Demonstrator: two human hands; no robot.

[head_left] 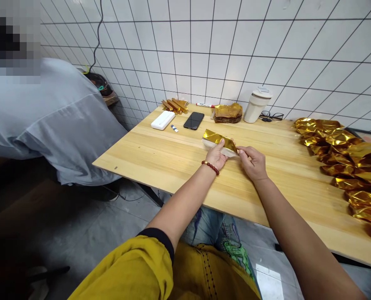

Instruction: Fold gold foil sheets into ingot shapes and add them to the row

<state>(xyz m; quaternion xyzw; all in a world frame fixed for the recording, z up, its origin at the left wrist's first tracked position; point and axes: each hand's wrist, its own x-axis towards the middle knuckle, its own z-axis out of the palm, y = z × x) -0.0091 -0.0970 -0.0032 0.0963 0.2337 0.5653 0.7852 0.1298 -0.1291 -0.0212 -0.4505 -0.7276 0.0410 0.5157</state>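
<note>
Near: we hold one gold-and-white packet (216, 137) over the table (160, 156), left thumb on top, left hand (217, 157) gripping; right hand (254, 163) pinches its right end. Table boards show from both hands to the near edge. Right: one row of gold foil (354, 158), overlapped, uncountable, reaching the right side. Beyond: one phone (194, 121), one white box (163, 120), one small stick (174, 128). Far edge: one foil stack (227, 113), one marker (205, 105), one cup (256, 107), one pair of glasses (274, 116).

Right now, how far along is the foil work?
Looks done: the shaped gold pieces rowed up at right. In hand: one gold foil piece with a white underside, left hand gripping it, right hand at its end. Probably left: the flatter gold stack beside the cup; count unclear.
</note>
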